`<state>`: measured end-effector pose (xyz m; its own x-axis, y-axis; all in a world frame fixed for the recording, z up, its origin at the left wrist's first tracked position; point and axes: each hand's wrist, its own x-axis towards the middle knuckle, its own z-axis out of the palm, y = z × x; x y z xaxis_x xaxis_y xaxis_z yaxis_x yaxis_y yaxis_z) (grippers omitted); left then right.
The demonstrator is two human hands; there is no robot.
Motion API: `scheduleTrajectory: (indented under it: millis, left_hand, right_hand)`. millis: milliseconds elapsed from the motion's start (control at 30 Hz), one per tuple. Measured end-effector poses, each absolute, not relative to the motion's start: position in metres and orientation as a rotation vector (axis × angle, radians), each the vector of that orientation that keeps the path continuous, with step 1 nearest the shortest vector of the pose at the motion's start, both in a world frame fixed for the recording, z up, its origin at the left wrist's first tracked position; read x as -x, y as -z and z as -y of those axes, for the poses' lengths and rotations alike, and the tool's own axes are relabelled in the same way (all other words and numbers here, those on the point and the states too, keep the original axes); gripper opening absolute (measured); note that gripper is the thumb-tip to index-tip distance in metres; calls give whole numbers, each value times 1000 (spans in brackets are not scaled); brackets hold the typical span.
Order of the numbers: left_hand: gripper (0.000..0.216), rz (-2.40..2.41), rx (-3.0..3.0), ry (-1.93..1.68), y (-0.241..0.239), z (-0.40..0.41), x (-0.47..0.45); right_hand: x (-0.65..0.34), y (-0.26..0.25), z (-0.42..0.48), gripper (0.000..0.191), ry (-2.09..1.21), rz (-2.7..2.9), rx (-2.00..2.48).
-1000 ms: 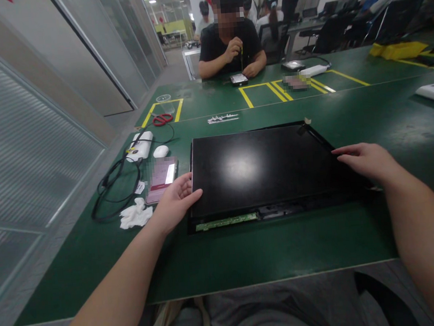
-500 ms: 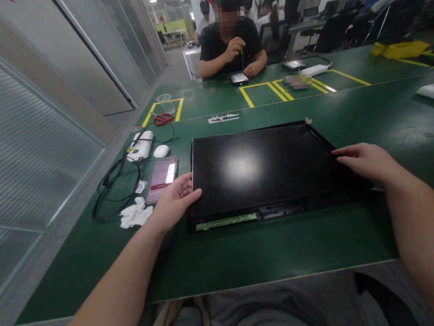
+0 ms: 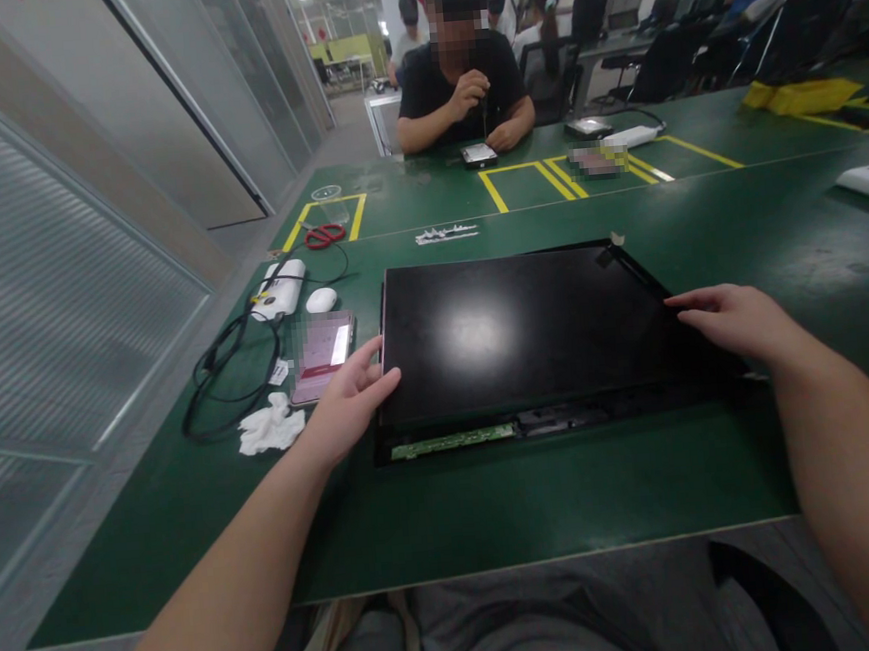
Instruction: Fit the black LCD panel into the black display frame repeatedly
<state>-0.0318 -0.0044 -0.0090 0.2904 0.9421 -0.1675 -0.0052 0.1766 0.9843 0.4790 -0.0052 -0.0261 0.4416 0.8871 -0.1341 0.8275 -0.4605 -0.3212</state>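
Moved: left hand (image 3: 346, 401) shifts slightly up panel's left edge.
Hands: both open, fingers flat on screen panel (image 3: 525, 333); right hand (image 3: 735, 322) at right edge.
Progress: panel loose, circuit strip (image 3: 451, 442) exposed; not lifted off counter (image 3: 494, 501).

No readable text, label, brand or number anywhere: phone screen (image 3: 322, 351) at left pixelated, far items on the worktop (image 3: 494, 501) too blurred.

A green table (image 3: 538, 498) carries a black panel (image 3: 517, 334) at its middle. Left of the panel lie a phone (image 3: 322, 343), a tissue (image 3: 268, 429), a cable (image 3: 220, 377), a mouse (image 3: 321, 299) and an adapter (image 3: 279, 290). Beyond the panel lie red scissors (image 3: 324, 236), a cup (image 3: 332, 204) and a white strip (image 3: 446, 233).
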Motion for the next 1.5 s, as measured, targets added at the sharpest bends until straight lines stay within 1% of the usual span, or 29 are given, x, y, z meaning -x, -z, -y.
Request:
scheduleTrajectory:
  millis: [133,267,467,600,1067,1200,1333,1500]
  left_hand:
    - [82,-1040,-1161,-893,11,3,32]
    - [80,-1028,-1144,-891,11,2,31]
    - [83,-1019,-1130,-883,9,3,29]
    - [87,-1000,-1113,-882,8,4,28]
    - [88,-1044,-1151,-895,11,5,30]
    - [77,-1099,-1292,-973,14,4,31]
    - [61,-1301,-1576,-1018,21,-1,39]
    - [57,-1425,-1764,-905,32,-6,48]
  right_hand:
    - [-478,26,7,41,-364,1510,2446]
    - [-477,27,8,42,-407,1471,2458]
    - [-479,29,7,41,-454,1454,2423]
    - [-481,30,5,41,-458,1455,2435]
    - [-474,25,7,37,-419,1447,2453]
    - [-471,23,8,38,-426,1417,2458]
    - [-474,25,8,39,-444,1419,2437]
    - [-483,32,6,38,-421,1446,2404]
